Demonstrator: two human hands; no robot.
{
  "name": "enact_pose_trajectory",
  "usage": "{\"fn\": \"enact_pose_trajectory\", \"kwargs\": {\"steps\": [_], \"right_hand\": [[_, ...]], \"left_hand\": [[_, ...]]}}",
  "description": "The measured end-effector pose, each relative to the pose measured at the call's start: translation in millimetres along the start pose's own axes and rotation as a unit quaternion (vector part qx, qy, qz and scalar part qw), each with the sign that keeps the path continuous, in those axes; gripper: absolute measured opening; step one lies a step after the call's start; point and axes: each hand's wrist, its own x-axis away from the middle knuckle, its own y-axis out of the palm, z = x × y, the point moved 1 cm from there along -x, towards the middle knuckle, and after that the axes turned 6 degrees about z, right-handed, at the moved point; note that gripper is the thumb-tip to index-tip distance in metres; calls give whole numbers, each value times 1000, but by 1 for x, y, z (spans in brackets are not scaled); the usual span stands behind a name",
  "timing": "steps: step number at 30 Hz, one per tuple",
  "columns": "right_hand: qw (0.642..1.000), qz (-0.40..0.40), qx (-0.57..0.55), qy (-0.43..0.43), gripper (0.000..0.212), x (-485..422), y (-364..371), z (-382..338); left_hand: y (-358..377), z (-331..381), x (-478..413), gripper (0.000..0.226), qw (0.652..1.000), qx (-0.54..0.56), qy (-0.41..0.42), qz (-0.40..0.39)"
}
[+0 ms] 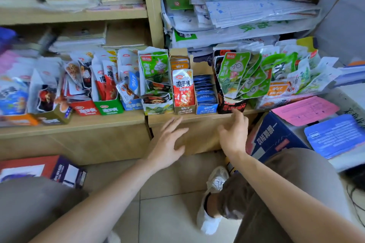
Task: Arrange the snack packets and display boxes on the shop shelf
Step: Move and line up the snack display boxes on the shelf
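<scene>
Black display box at shelf front edge; green packets fan loosely out of its top. Right hand: grip wide, empty, forefinger near box base. Left hand likewise empty. Risk: a nudge tips packets onto floor.

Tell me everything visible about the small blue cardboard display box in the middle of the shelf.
The small blue cardboard display box stands upright at the front edge of the light wooden shelf. Its low front wall carries white print; its top is open. It is filled with dark blue packets, lined one behind another. A brown cardboard box is against its left side, a black box against its right. The left hand and right hand are lower, not touching it.
</scene>
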Motion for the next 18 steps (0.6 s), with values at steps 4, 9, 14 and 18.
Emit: {"fn": "enact_pose_trajectory", "kwargs": {"steps": [4, 9, 14, 18], "right_hand": [[982, -107, 61, -142, 48, 20, 36, -12], [925, -137, 138, -328, 55, 26, 84, -39], [928, -91, 170, -318, 58, 7, 112, -50], [927, -83, 189, -312, 39, -4, 122, -57]], "left_hand": [[-38, -34, 26, 30, 981, 95, -139, 92], [-91, -88, 42, 29, 926, 94, -260, 258], [-97, -88, 29, 44, 943, 152, -217, 200], [-74, -79, 4, 67, 944, 206, -225, 128]]}}
